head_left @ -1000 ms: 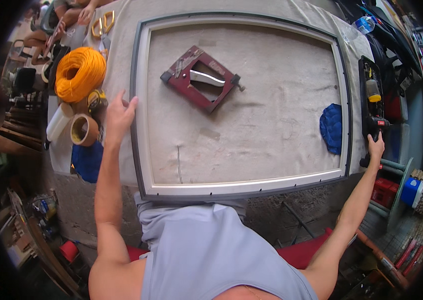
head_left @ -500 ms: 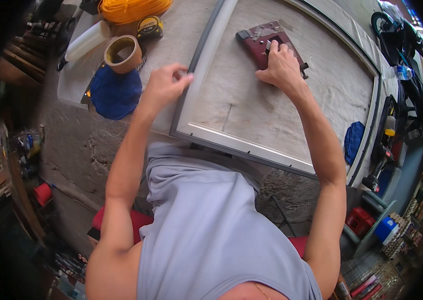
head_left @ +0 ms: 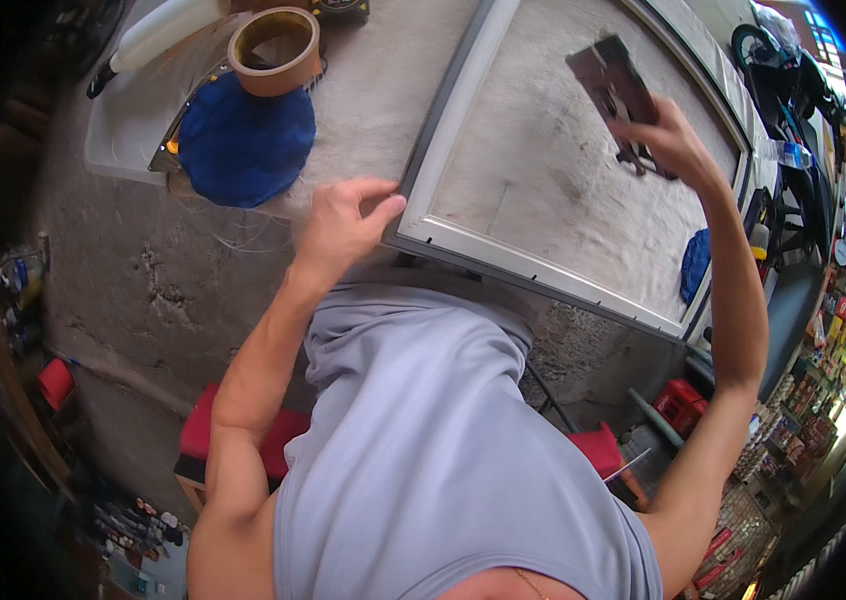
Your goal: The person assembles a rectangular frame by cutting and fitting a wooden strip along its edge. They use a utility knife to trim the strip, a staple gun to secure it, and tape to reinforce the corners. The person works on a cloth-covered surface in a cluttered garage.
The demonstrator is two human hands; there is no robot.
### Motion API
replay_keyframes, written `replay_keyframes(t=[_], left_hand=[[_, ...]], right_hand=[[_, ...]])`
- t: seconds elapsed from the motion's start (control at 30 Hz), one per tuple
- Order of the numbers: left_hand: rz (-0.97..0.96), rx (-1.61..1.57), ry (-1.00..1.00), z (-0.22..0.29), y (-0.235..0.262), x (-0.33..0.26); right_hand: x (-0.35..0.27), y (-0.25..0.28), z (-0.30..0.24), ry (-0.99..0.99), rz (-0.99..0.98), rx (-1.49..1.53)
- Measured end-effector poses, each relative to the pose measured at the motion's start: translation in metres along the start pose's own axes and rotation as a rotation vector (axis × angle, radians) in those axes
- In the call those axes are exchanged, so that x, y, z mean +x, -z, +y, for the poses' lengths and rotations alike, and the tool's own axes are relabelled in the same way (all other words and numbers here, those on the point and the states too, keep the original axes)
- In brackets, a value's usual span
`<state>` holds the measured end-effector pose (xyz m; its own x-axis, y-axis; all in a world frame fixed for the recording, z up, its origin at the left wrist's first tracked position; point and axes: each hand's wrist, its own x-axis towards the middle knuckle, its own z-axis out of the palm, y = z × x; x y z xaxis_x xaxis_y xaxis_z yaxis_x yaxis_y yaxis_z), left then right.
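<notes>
"What's shifted?"

"Dark boxy hand tool (head_left: 608,75): it's turned and moved rightward since half a second ago. My right hand (head_left: 678,140) grips its near end, over the area inside the white-and-grey rectangular frame (head_left: 543,275)."

"And the left (head_left: 343,225)?"

"Half-curled, thumb apart, seemingly holding nothing. It's by the frame's near-left corner, well apart from the tool; contact I can't tell."

"Which step, then?"

"Handling the tool one-handed, I'd judge. Moving it calls for a firm grip and clearance above the rails."

"Farther out?"

"Left of the frame, a brown tape roll (head_left: 283,80) overlaps a round blue cloth bundle (head_left: 243,150)."
</notes>
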<state>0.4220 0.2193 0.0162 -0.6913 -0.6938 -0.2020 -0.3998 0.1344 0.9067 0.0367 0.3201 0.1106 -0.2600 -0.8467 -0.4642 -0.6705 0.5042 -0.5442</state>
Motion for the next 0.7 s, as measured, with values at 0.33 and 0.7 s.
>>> replay_keyframes(t=[0.33, 0.7], left_hand=[[-0.021, -0.054, 0.1, 0.0, 0.006, -0.011], [-0.045, -0.04, 0.072, 0.005, 0.008, -0.007]], right_hand=[[-0.083, -0.095, -0.137, 0.123, -0.376, 0.105], [-0.072, -0.116, -0.143, -0.03, -0.52, -0.038]])
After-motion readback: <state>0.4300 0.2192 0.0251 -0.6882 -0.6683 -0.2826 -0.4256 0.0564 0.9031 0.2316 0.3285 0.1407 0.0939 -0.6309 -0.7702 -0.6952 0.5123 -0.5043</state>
